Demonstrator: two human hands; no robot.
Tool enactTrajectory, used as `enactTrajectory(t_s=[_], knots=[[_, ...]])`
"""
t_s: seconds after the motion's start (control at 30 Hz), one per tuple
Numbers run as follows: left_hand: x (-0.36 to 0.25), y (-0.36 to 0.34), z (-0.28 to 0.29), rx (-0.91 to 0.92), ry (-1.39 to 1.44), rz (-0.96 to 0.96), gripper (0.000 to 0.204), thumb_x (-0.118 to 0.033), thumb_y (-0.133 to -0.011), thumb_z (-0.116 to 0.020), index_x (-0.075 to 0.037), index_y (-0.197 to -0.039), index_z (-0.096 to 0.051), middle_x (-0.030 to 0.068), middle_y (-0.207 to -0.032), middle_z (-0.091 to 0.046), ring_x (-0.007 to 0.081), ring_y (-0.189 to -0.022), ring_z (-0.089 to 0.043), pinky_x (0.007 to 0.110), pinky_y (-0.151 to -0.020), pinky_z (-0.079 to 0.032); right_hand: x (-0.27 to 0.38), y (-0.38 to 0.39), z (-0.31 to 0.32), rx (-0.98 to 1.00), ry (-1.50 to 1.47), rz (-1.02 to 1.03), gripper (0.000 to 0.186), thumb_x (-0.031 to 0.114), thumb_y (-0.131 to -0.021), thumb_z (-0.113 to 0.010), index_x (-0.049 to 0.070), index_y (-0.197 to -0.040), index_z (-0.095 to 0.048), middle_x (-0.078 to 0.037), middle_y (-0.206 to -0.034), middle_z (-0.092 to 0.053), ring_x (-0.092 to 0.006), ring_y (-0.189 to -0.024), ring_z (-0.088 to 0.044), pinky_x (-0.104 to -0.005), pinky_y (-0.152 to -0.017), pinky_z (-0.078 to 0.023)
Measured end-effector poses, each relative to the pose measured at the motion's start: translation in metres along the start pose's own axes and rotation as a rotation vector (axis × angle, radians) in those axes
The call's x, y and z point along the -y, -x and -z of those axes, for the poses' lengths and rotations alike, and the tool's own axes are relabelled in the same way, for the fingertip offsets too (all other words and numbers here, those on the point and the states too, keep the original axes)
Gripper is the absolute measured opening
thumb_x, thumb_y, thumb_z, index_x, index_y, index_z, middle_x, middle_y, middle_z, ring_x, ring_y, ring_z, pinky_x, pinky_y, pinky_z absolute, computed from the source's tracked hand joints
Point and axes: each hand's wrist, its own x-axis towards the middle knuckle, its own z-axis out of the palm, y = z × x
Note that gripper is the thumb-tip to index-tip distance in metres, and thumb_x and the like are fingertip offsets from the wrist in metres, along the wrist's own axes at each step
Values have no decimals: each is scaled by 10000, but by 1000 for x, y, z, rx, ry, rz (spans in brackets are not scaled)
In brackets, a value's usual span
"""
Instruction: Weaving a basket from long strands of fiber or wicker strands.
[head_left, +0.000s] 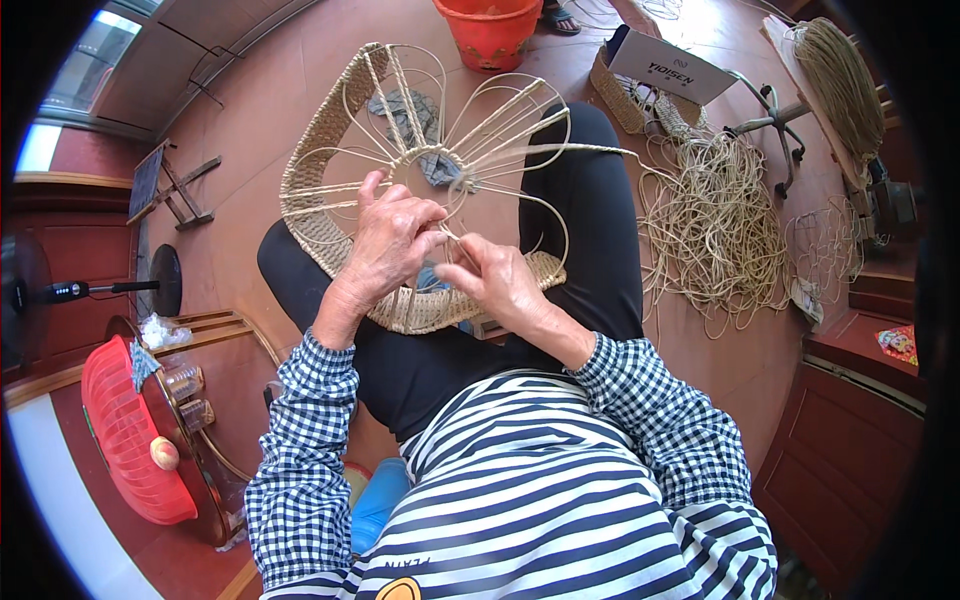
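Observation:
On my lap rests a half-woven straw basket, with a braided band round its edge and bare wire loops running to a small wrapped ring. My left hand is closed at the near side of that ring, its thumb and fingers pinching straw cord by a wire. Just to its right, my right hand also pinches the cord, fingertips close to the left ones. The exact grip is partly hidden behind the fingers. A length of straw cord stretches from the ring over my right knee.
A large heap of loose straw cord lies on the floor at right, near a coiled hank. Beyond are a white box and a red bucket. At left stand a red plastic basket and a fan.

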Motion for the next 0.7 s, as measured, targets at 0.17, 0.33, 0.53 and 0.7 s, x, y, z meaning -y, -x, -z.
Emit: enactTrajectory(t_s=[0.17, 0.33, 0.53, 0.7], knots=[[-2, 0, 2, -46, 46, -22, 162, -201, -791, -784, -106, -902, -715, -7, -772, -676, 158, -843, -620, 507, -1178, -225, 8, 3, 13, 158, 203, -101, 333, 343, -873, -737, 38, -764, -661, -117, -649, -675, -292, -638, -689, -438, -625, -523], [-1, 4, -9, -207, 45, -27, 114, -183, -814, -767, -103, -876, -713, -9, -773, -676, 166, -830, -621, 508, -1162, -247, 14, 3, 14, 16, 568, 139, 300, 298, -891, -699, 33, -751, -676, -125, -851, -698, -299, -726, -693, -447, -670, -531], [7, 1, -15, -274, -12, -30, 80, -190, -855, -726, -114, -879, -739, 5, -815, -709, 180, -850, -620, 497, -1152, -260, 41, -10, 21, -362, 646, 681, 141, 120, -906, -635, 1, -847, -679, -92, -966, -666, -263, -801, -657, -377, -720, -518], [58, -20, -5, -309, 55, 34, 152, -247, -895, -687, -119, -834, -745, 19, -808, -720, 184, -838, -621, 477, -1108, -294, 94, 38, 71, 277, 99, 139, 322, 260, -955, -601, 36, -724, -583, -86, -677, -576, -233, -641, -580, -340, -667, -485]])
